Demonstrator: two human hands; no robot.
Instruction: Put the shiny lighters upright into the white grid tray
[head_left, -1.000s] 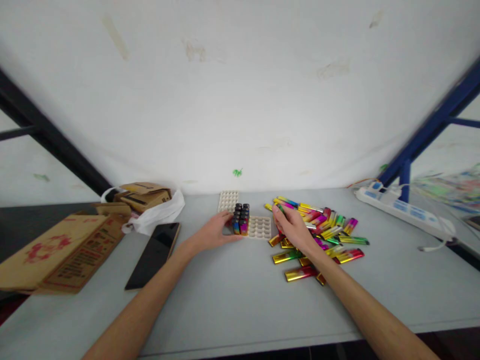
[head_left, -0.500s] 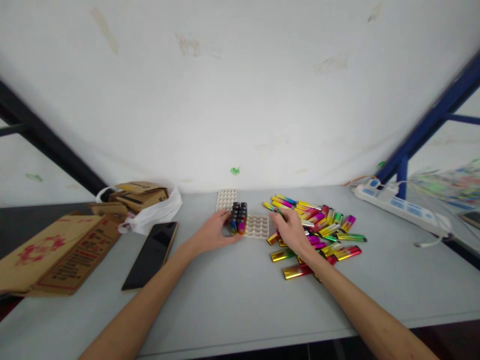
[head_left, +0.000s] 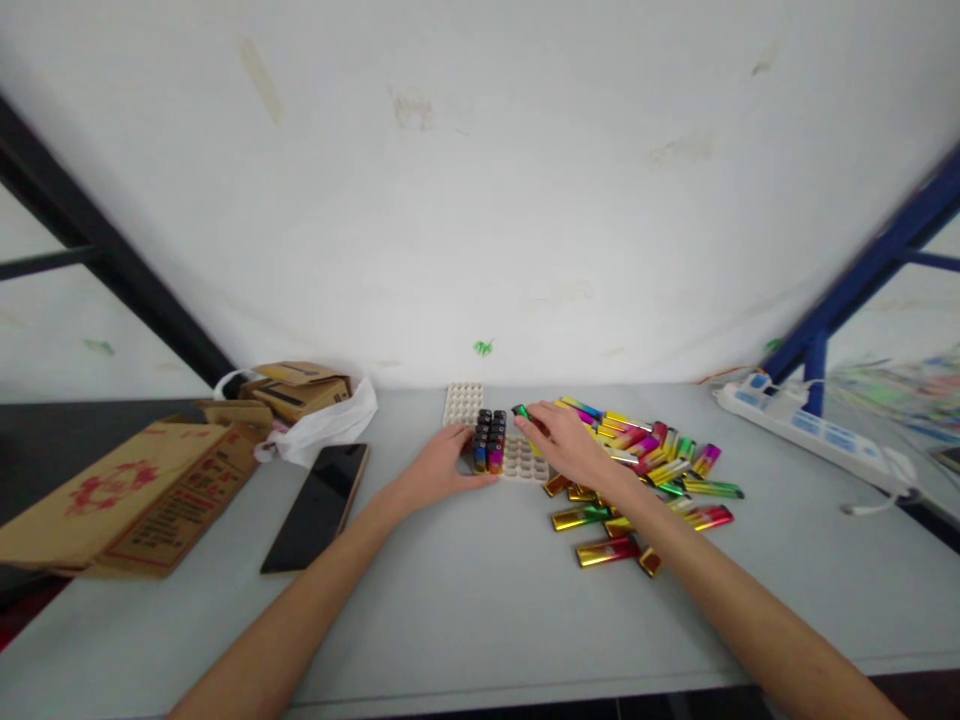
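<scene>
Several lighters (head_left: 490, 440) with black tops stand upright in two rows at the left part of a pale moulded tray (head_left: 526, 460). My left hand (head_left: 439, 468) is curled round the tray's left end, thumb along its front edge and fingers behind. Above the tray's bare cups, my right hand (head_left: 564, 438) grips a green and gold lighter (head_left: 523, 412), its black top tilted up and to the left. Beside and under my right forearm lies a loose heap of shiny lighters (head_left: 660, 465) in gold, red, green and purple.
A second pale tray (head_left: 463, 400) lies behind, near the wall. At left are a black phone or tablet (head_left: 319, 508), a white plastic bag (head_left: 322, 430) and cardboard boxes (head_left: 142, 495). A white power strip (head_left: 814, 425) with cables lies at right.
My right hand has moved left from the heap to above the tray with the green and gold lighter. My left hand stays at the tray. The whole view has shifted slightly.
</scene>
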